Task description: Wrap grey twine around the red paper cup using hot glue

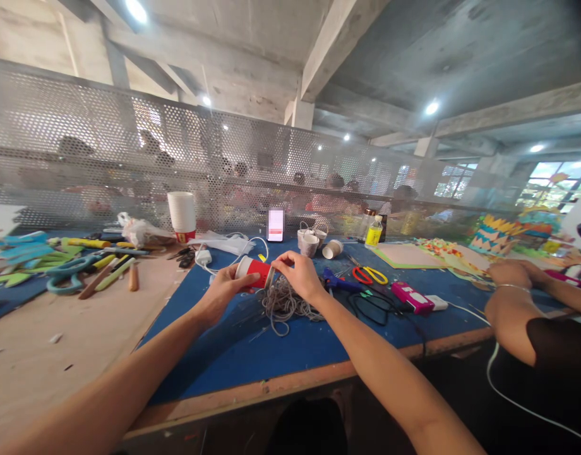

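My left hand is wrapped around a red-and-white paper cup, which lies tilted on its side in the air above the blue mat. At the cup's right end, the fingers of my right hand pinch a strand of grey cord against the cup. Below both hands a loose tangle of grey cord is heaped on the mat. A purple-blue glue gun rests just right of the heap.
Scissors with red and yellow handles, a magenta box and a yellow-labelled bottle lie to the right. Cord-wrapped cups and a phone stand behind. Stacked paper cups and tools are left. Another person's arm is at right.
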`<state>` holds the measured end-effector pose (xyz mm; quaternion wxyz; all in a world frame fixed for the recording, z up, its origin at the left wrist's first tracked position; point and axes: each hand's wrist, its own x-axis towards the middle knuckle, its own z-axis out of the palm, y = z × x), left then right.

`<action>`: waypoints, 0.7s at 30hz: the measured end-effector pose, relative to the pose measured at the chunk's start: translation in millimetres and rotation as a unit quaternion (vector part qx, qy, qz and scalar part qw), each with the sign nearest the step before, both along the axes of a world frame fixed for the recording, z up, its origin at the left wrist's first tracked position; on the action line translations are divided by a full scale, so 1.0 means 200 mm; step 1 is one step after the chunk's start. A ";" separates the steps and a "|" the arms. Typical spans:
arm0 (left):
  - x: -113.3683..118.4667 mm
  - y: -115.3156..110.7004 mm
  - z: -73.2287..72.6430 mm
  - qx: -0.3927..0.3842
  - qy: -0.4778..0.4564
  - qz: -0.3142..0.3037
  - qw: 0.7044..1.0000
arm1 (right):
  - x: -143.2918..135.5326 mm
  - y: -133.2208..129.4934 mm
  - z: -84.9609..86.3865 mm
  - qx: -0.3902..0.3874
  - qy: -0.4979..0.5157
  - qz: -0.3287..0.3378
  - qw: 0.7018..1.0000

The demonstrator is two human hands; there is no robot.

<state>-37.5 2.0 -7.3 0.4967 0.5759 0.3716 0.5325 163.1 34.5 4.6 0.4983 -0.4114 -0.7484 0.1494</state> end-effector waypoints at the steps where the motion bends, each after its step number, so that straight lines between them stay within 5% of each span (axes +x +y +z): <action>1: 0.00 0.00 0.00 0.002 0.000 0.000 1.000 | 0.00 0.00 0.00 -0.007 0.005 0.004 1.000; 21: -0.01 0.02 -0.01 0.020 0.035 -0.007 0.999 | 0.03 0.06 -0.03 -0.117 0.067 0.107 0.985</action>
